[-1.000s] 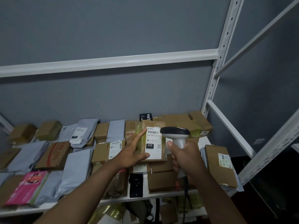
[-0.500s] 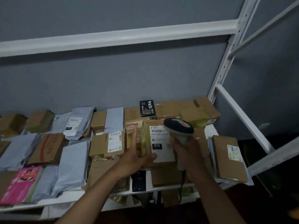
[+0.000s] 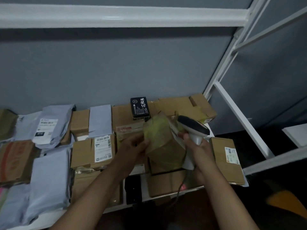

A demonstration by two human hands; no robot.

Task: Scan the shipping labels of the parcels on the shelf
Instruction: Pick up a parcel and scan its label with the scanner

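Fingers of the left hand [image 3: 134, 145] curl round the tilted parcel [image 3: 163, 143], seemingly angling its label toward the scanner [image 3: 193, 130] gripped by the right hand [image 3: 197, 147].

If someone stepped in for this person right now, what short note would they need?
Left hand: grips a brown parcel lifted above the shelf, its white label turned edge-on toward the scanner.
Right hand: holds the scanner right beside that label.
Done: cannot tell from here which parcels are scanned.
Left: set this parcel back, then go through the remaining ones, such as the box with a label on the left and the flat box on the right.
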